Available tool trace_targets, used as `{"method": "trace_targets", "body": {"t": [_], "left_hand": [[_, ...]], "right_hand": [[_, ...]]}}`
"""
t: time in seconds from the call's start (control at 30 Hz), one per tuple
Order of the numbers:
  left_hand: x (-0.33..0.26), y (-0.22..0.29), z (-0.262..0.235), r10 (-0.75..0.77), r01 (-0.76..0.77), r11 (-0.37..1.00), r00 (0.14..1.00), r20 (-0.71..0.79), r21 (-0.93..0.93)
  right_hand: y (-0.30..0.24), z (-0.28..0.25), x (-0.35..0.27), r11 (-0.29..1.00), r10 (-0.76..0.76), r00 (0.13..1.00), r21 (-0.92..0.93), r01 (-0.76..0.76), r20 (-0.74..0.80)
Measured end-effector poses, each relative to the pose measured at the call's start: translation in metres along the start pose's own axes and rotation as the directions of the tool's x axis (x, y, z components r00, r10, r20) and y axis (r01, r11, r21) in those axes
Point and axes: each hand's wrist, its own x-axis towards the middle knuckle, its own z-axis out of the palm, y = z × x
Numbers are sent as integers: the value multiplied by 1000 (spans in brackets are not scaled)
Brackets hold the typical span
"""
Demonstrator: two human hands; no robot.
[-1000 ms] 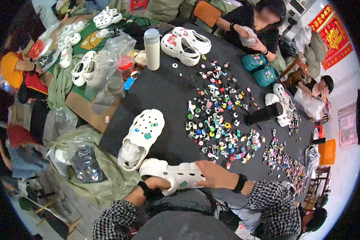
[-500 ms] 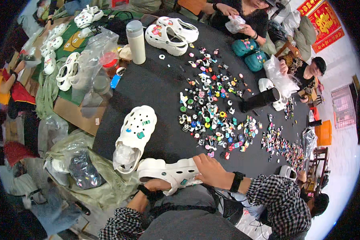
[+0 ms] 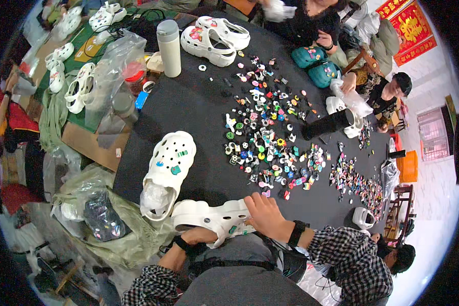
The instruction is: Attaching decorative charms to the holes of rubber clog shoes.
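Note:
In front of me at the table's near edge, a white clog (image 3: 199,214) lies on its side with green charms on its upper. My left hand (image 3: 200,235) reaches into the foot opening and holds the clog there; its fingers are hidden inside. Curled over the toe end, my right hand (image 3: 268,215) grips the clog with its fingers on the upper. Just beyond stands a second white clog (image 3: 172,158), with green and blue charms on its toe and clear plastic stuffed in its heel.
Many small colourful shoe charms (image 3: 270,137) are spread over the black table (image 3: 153,109). A pale bottle (image 3: 169,51) and a pair of white clogs (image 3: 209,46) stand at the back. Right of the charms lies a black cylinder (image 3: 327,125). Co-workers sit at the far and right sides.
The whole view has shifted slightly. Both my hands keep their hold on the clog, the right fingers bending a little at its toe. A far co-worker's hand has moved left with white plastic.

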Motion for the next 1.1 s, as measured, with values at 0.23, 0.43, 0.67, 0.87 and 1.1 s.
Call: {"method": "trace_targets", "body": {"t": [0.23, 0.43, 0.67, 0.87, 1.1], "left_hand": [[6, 4, 7, 54, -54, 999, 998, -11, -7], [8, 13, 13, 99, -99, 995, 995, -25, 23], [4, 16, 18, 158, -156, 985, 987, -29, 75], [-4, 18, 20, 199, -195, 975, 979, -34, 112], [-3, 24, 25, 234, -225, 965, 971, -49, 134]], "right_hand": [[-1, 0, 5, 998, 22, 1000, -52, -21, 18], [8, 6, 7, 997, 60, 998, 36, -61, 37], [31, 0, 3, 962, -116, 991, 257, 94, 73], [40, -1, 0, 902, -205, 978, 397, 169, 49], [45, 0, 7, 798, -238, 965, 543, 259, -111]]}}
